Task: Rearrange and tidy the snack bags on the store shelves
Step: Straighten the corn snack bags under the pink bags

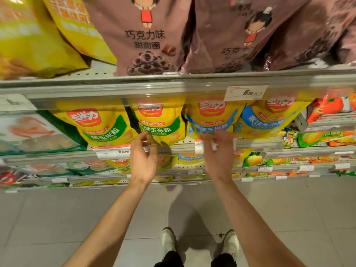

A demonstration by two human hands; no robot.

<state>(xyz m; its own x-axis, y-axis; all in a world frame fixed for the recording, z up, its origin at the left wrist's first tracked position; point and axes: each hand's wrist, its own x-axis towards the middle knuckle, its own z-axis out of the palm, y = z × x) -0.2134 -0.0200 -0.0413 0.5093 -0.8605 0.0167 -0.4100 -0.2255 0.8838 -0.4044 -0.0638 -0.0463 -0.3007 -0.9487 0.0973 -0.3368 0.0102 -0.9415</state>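
On the middle shelf stand yellow corn-snack bags in a row. My left hand (143, 157) reaches up with loosely curled fingers, its fingertips at the lower left corner of a green-labelled bag (161, 122); no firm hold shows. My right hand (219, 151) is raised beside it, fingers relaxed, just in front of the bottom edge of a blue-labelled bag (212, 118). Another green-labelled bag (100, 128) stands to the left and another blue-labelled one (269, 118) to the right.
The top shelf carries brown chocolate-ring bags (146, 35) and yellow bags (28, 39). A price rail (115, 89) with a tag (246, 92) runs across. Green-edged packs (34, 133) sit left, tomato packs (331, 108) right, lower shelves below. My shoes (169, 241) stand on grey floor tiles.
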